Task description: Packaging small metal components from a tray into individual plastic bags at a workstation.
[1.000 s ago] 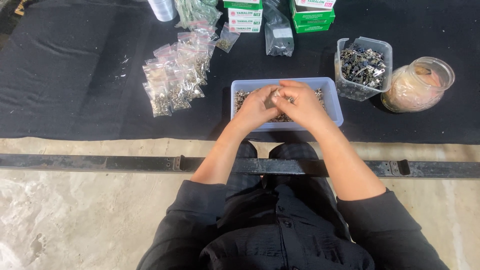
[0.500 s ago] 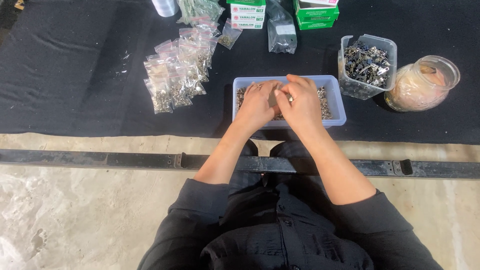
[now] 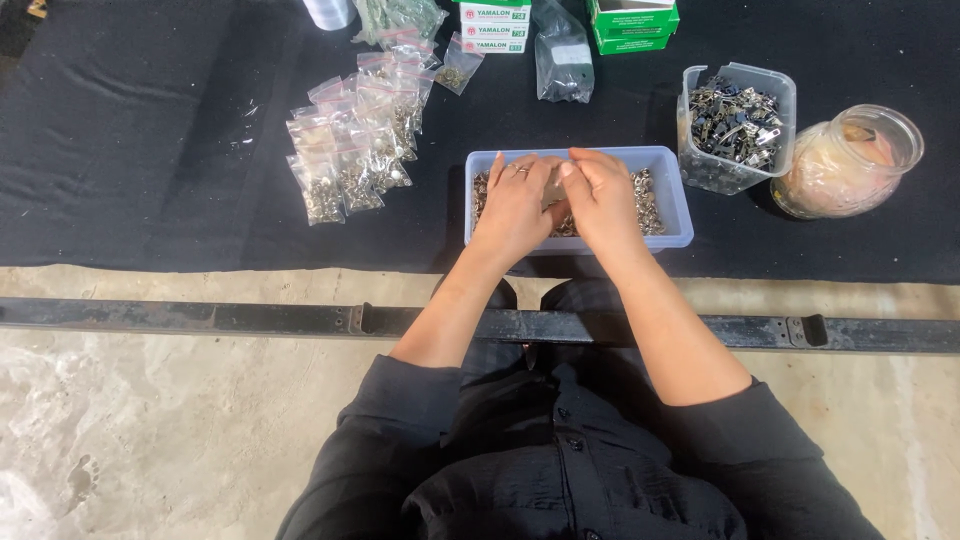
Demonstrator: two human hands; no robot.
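Observation:
A pale blue plastic tray (image 3: 682, 222) sits on the black cloth and holds many small silvery metal parts (image 3: 646, 200). Both my hands hover over its middle, fingertips together. My left hand (image 3: 513, 208), a ring on one finger, and my right hand (image 3: 602, 195) pinch what looks like a small clear bag (image 3: 553, 190) between them. Most of the bag is hidden by my fingers.
Several filled clear bags (image 3: 350, 150) lie left of the tray. At the right stand a clear tub of dark metal sliders (image 3: 735, 125) and a glass jar (image 3: 845, 165). Green and white boxes (image 3: 630, 15) line the far edge. A metal rail (image 3: 200, 317) crosses the concrete floor.
Both hands stayed together over the tray; the fingers shifted slightly toward its far rim, working on the small item between them.

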